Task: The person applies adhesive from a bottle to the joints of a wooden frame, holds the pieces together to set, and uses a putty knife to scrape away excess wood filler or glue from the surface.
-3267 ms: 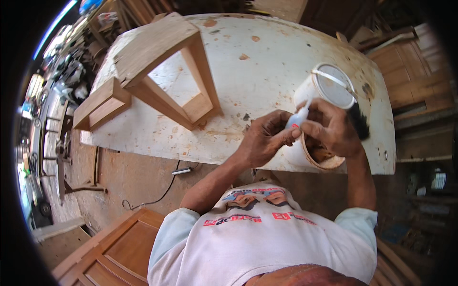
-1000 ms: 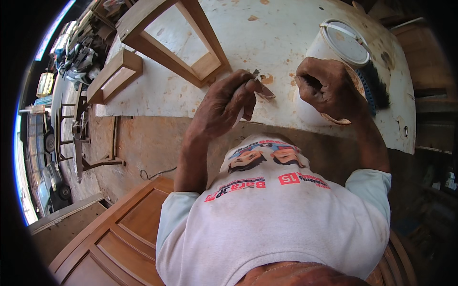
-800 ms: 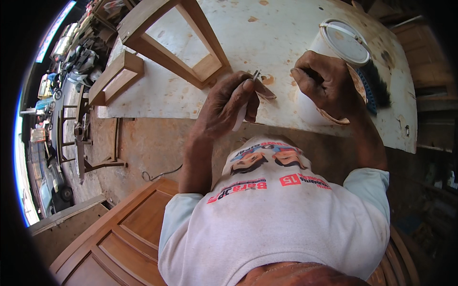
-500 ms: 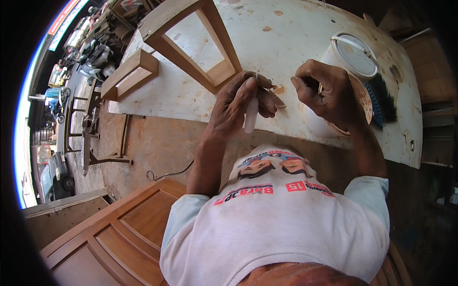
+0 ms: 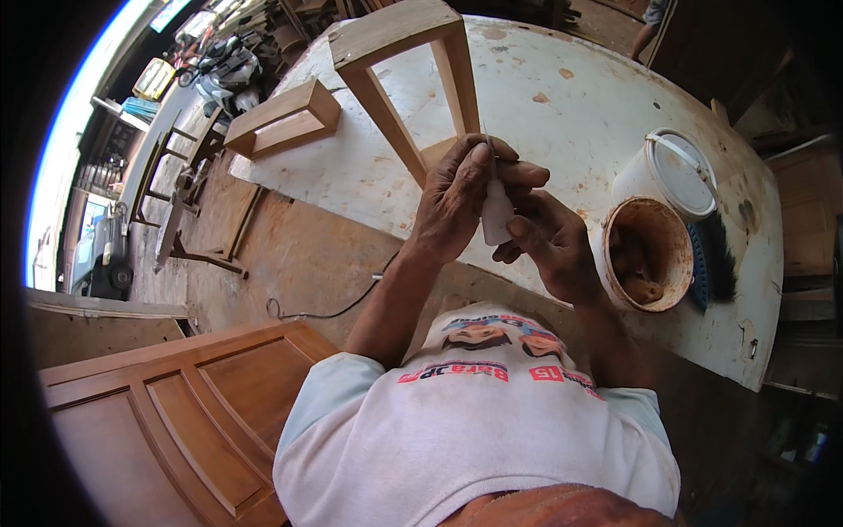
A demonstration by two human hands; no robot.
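Note:
My left hand is closed around a small white squeeze bottle with a tapering neck, held upright over the near edge of the white worktable. A thin pointed tip rises between the thumb and fingers; whether it belongs to the bottle I cannot tell. Against the bottle's lower right side my right hand presses its thumb, with its other fingers partly hidden behind. Just beyond the left hand stands an open rectangular wooden frame, its lower end partly covered by that hand.
A lower wooden frame lies left on the table. At right are an open bucket with brown contents, a lidded white bucket and a black-bristled brush. A panelled wooden door lies at lower left, near a cable.
My right hand has come left and down from near the buckets onto the bottle. The bottle now stands more upright in my left hand. The whole view has shifted, uncovering the open bucket.

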